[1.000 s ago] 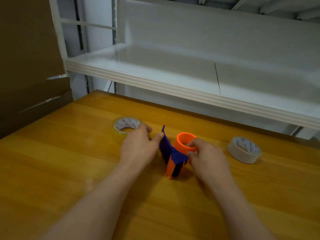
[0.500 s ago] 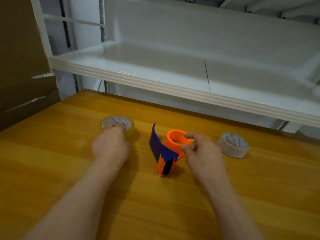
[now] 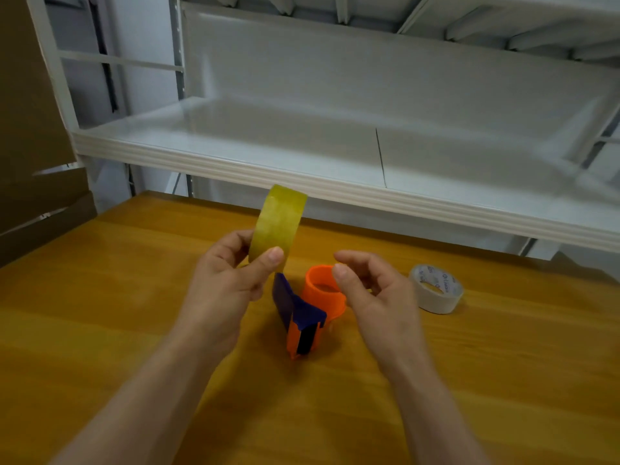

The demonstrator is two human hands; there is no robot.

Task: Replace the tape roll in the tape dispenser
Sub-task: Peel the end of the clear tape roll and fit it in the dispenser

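My left hand (image 3: 231, 283) holds a yellowish tape roll (image 3: 278, 223) upright on edge above the table, thumb on its outer face and fingers behind it. Below it, an orange and dark blue tape dispenser (image 3: 307, 313) stands on the wooden table (image 3: 100, 313), its orange hub empty. My right hand (image 3: 372, 293) hovers just right of the hub with loosely curled fingers, holding nothing; whether it touches the hub is unclear.
A white tape roll (image 3: 436, 290) lies flat on the table to the right. A white metal shelf (image 3: 335, 186) overhangs the far table edge. Brown cardboard (image 3: 30, 129) stands at the left.
My left hand picked the yellowish roll up from the table and raised it on edge above the dispenser. My right hand stayed near the orange hub.
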